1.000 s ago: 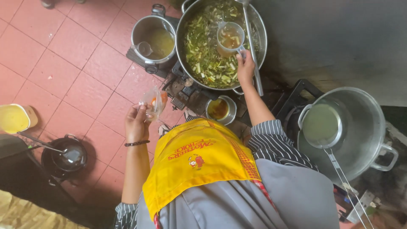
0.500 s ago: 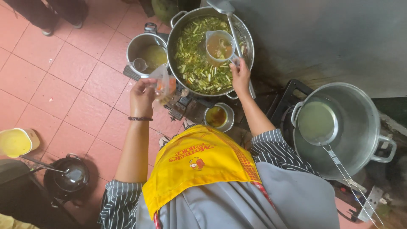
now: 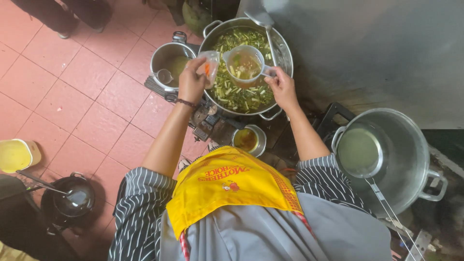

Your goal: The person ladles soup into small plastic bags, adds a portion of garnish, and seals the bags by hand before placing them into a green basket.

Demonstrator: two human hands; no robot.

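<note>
Left hand (image 3: 192, 82) was pinched around a small clear bag (image 3: 210, 64) near top centre, and the right hand (image 3: 282, 87) gripped the handle of a clear measuring jug (image 3: 244, 65), handle pointing right. The bag sat just left of the jug's rim, both over the big pot of greens (image 3: 285, 48); a smaller pot (image 3: 162, 55) stood further left.

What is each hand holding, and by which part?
Right hand holds the measuring cup by its handle, over the big pot. Left hand pinches a small plastic bag at its side.
</note>
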